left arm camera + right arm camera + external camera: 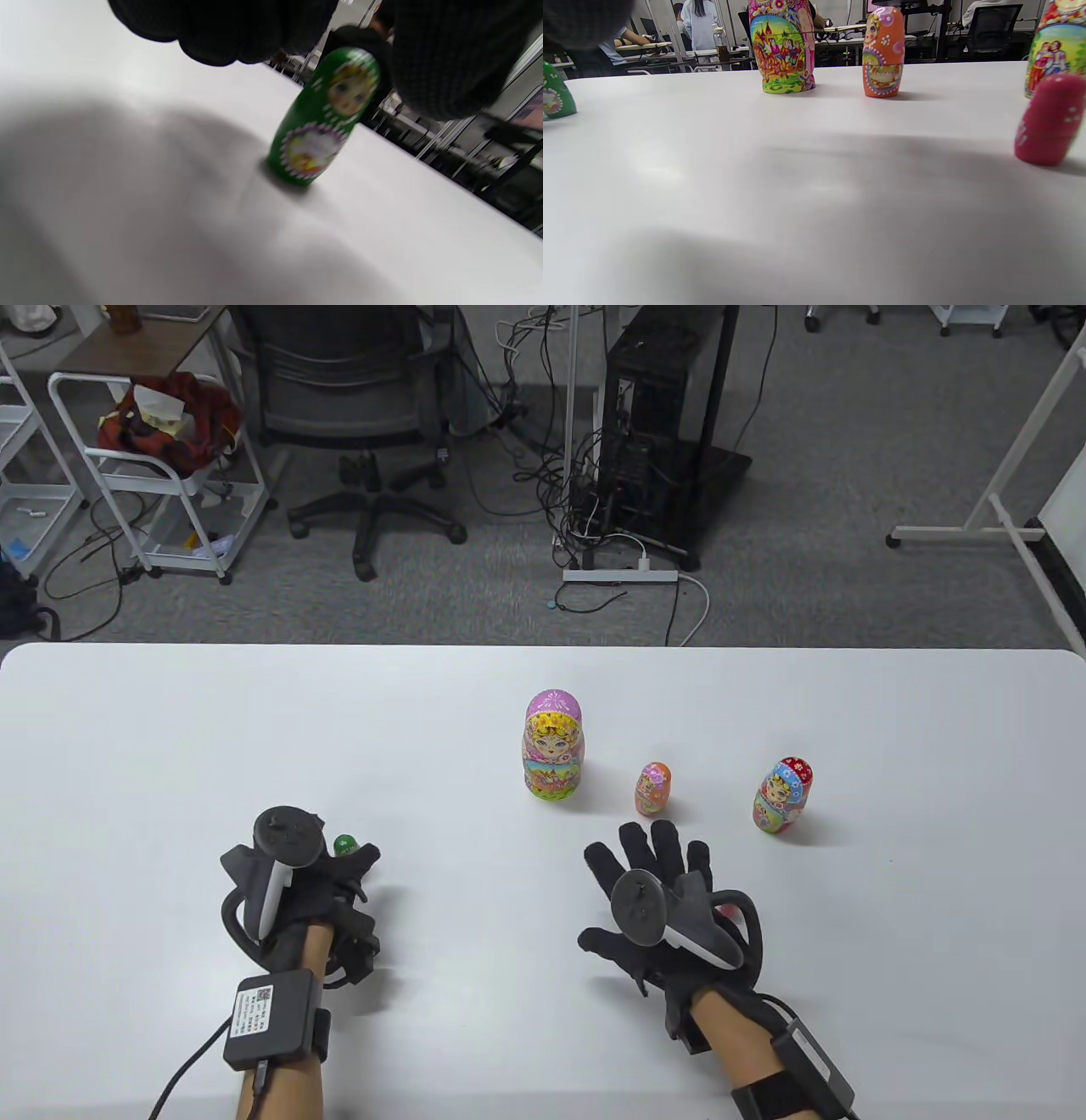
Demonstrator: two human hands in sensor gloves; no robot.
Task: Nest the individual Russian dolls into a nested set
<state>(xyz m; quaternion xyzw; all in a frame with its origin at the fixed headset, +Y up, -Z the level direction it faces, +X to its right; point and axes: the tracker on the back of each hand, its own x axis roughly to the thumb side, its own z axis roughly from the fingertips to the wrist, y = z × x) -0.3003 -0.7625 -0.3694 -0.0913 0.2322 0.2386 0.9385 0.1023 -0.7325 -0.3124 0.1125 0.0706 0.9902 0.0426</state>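
A small green doll (344,845) stands on the white table (170,729) at the near left. My left hand (349,867) curls around it, and in the left wrist view the gloved fingers (445,63) lie against the head of the green doll (322,123), whose base rests on the table. My right hand (632,861) hovers flat with its fingers spread, holding nothing. A small pink doll (726,911) peeks out beside it and shows in the right wrist view (1050,120). Farther back stand a large pink doll (553,745), an orange doll (652,789) and a red-and-blue doll (782,795).
The table's far edge (543,647) runs across the middle of the view. Beyond it lie the floor, an office chair (356,415) and a computer stand with cables (653,449).
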